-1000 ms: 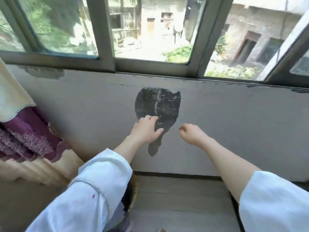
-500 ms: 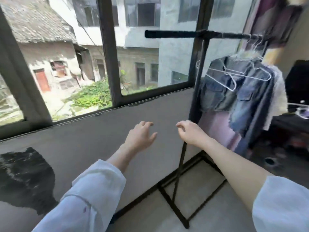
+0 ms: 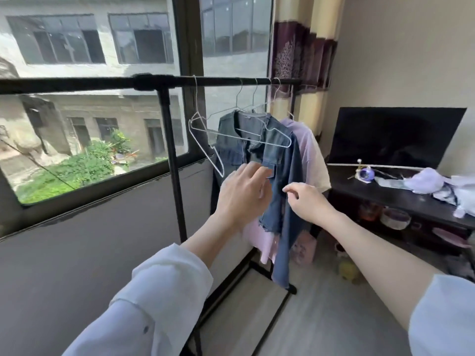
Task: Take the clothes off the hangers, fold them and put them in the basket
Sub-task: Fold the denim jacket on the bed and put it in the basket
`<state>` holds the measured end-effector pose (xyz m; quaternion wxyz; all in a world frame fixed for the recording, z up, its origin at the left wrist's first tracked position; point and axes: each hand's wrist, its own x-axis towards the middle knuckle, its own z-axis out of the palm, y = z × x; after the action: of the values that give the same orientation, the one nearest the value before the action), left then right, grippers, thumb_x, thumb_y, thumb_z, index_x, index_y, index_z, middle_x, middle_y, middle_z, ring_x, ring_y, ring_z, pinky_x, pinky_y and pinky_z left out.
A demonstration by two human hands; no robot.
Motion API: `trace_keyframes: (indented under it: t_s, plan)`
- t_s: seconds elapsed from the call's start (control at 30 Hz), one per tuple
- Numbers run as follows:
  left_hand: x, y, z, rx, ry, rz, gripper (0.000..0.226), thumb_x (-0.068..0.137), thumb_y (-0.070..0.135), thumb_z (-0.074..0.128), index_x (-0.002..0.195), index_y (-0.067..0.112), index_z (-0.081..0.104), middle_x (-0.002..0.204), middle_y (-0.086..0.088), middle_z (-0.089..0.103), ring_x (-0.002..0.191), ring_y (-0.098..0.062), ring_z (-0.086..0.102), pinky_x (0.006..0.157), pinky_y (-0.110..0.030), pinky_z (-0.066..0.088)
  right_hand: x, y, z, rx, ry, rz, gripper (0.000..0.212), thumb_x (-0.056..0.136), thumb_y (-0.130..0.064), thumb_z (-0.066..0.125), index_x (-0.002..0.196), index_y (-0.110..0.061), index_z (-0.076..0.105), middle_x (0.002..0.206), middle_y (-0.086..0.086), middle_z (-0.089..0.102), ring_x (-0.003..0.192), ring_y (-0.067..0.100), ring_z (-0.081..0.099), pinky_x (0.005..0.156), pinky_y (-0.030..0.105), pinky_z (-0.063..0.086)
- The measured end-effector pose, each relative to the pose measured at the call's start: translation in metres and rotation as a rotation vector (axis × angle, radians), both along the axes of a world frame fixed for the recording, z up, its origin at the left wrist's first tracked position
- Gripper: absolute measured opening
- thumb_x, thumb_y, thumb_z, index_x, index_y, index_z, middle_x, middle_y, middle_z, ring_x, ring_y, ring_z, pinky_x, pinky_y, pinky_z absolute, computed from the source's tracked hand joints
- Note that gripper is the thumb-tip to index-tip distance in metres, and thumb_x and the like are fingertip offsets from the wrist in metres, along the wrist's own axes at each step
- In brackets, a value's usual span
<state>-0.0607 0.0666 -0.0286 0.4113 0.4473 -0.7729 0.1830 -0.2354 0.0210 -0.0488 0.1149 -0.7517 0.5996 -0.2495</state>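
Denim jacket (image 3: 280,160) hangs on the rack (image 3: 169,150); both hands, left (image 3: 244,194) and right (image 3: 308,201), empty, fingers loose.

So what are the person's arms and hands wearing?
Both arms wear loose white sleeves, pushed up so the forearms are bare. The left sleeve has a small dark button near its cuff. The right sleeve shows only at the picture's edge. The left hand and right hand are bare: no gloves, rings or watch that I can see.
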Motion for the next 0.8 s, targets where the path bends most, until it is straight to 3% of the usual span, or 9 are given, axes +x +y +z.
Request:
trace_keyframes:
  t_s: [0.17, 0.37, 0.5, 0.57, 0.63, 0.67, 0.7, 0.73, 0.8]
  plan:
    - [-0.029, -0.079, 0.036, 0.222, 0.157, 0.150, 0.038, 0.090, 0.018, 0.047, 0.127, 0.014, 0.049, 0.129, -0.007, 0.050, 0.118, -0.026, 0.046, 0.089, -0.038, 0.044, -0.018, -0.070, 0.027, -0.093, -0.036, -0.013, 0.034, 0.094, -0.014, 0.038, 0.123, -0.016, 0.056, 0.126, 0.007, 0.057, 0.115, 0.026, 0.052, 0.097, 0.035, 0.042]
    - [-0.035, -0.188, 0.046, 0.254, 0.149, 0.221, 0.043, 0.092, 0.018, 0.045, 0.135, 0.015, 0.044, 0.139, -0.006, 0.043, 0.129, -0.025, 0.038, 0.099, -0.037, 0.039, -0.021, -0.166, 0.059, -0.290, -0.023, -0.032, 0.038, 0.094, -0.013, 0.037, 0.130, -0.014, 0.050, 0.136, 0.006, 0.049, 0.128, 0.023, 0.039, 0.108, 0.035, 0.030]
    - [-0.046, -0.254, 0.055, 0.322, -0.056, 0.277, 0.047, 0.099, 0.031, 0.033, 0.145, 0.023, 0.029, 0.157, -0.002, 0.017, 0.146, -0.022, 0.005, 0.115, -0.047, 0.020, -0.025, -0.222, 0.078, -0.314, -0.105, 0.003, 0.033, 0.095, -0.011, 0.034, 0.124, -0.015, 0.051, 0.130, 0.008, 0.049, 0.122, 0.022, 0.042, 0.100, 0.032, 0.033]
    - [-0.051, -0.282, 0.054, 0.376, -0.157, 0.326, 0.044, 0.101, 0.038, 0.022, 0.138, 0.022, 0.040, 0.157, -0.001, 0.018, 0.147, -0.022, -0.005, 0.117, -0.050, 0.004, -0.027, -0.247, 0.083, -0.270, -0.126, 0.030, 0.032, 0.097, -0.014, 0.034, 0.124, -0.015, 0.051, 0.126, 0.008, 0.051, 0.118, 0.022, 0.046, 0.093, 0.029, 0.034]
    - [-0.050, -0.301, 0.049, 0.366, -0.149, 0.401, 0.049, 0.101, 0.037, 0.018, 0.109, 0.015, 0.061, 0.138, -0.008, 0.048, 0.144, -0.023, 0.019, 0.118, -0.049, -0.002, -0.026, -0.266, 0.085, -0.197, -0.157, 0.081, 0.032, 0.098, -0.019, 0.037, 0.126, -0.014, 0.050, 0.122, 0.008, 0.055, 0.114, 0.023, 0.051, 0.091, 0.029, 0.037]
    - [-0.047, -0.305, 0.047, 0.328, -0.129, 0.458, 0.052, 0.100, 0.035, 0.018, 0.090, 0.014, 0.065, 0.113, -0.008, 0.063, 0.131, -0.023, 0.043, 0.119, -0.046, -0.003, -0.026, -0.273, 0.083, -0.164, -0.158, 0.111, 0.032, 0.098, -0.022, 0.039, 0.126, -0.014, 0.050, 0.118, 0.007, 0.057, 0.111, 0.024, 0.053, 0.091, 0.030, 0.040]
    - [-0.045, -0.309, 0.046, 0.284, -0.126, 0.527, 0.052, 0.100, 0.033, 0.021, 0.073, 0.015, 0.061, 0.086, -0.005, 0.067, 0.108, -0.021, 0.061, 0.119, -0.041, -0.003, -0.024, -0.282, 0.083, -0.143, -0.146, 0.139, 0.031, 0.097, -0.025, 0.042, 0.124, -0.014, 0.052, 0.113, 0.005, 0.059, 0.108, 0.024, 0.055, 0.091, 0.032, 0.042]
    - [-0.042, -0.312, 0.047, 0.272, -0.132, 0.573, 0.050, 0.099, 0.032, 0.024, 0.064, 0.016, 0.056, 0.071, -0.002, 0.064, 0.087, -0.020, 0.067, 0.120, -0.038, 0.001, -0.023, -0.290, 0.082, -0.139, -0.120, 0.157, 0.030, 0.096, -0.027, 0.044, 0.121, -0.014, 0.055, 0.108, 0.004, 0.060, 0.105, 0.024, 0.056, 0.091, 0.034, 0.044]
    - [-0.033, -0.318, 0.045, 0.360, -0.125, 0.601, 0.039, 0.096, 0.030, 0.032, 0.070, 0.014, 0.056, 0.076, -0.006, 0.067, 0.079, -0.024, 0.066, 0.112, -0.036, 0.027, -0.020, -0.302, 0.081, -0.171, -0.045, 0.180, 0.026, 0.096, -0.029, 0.043, 0.109, -0.014, 0.060, 0.098, 0.005, 0.059, 0.099, 0.026, 0.058, 0.088, 0.037, 0.046]
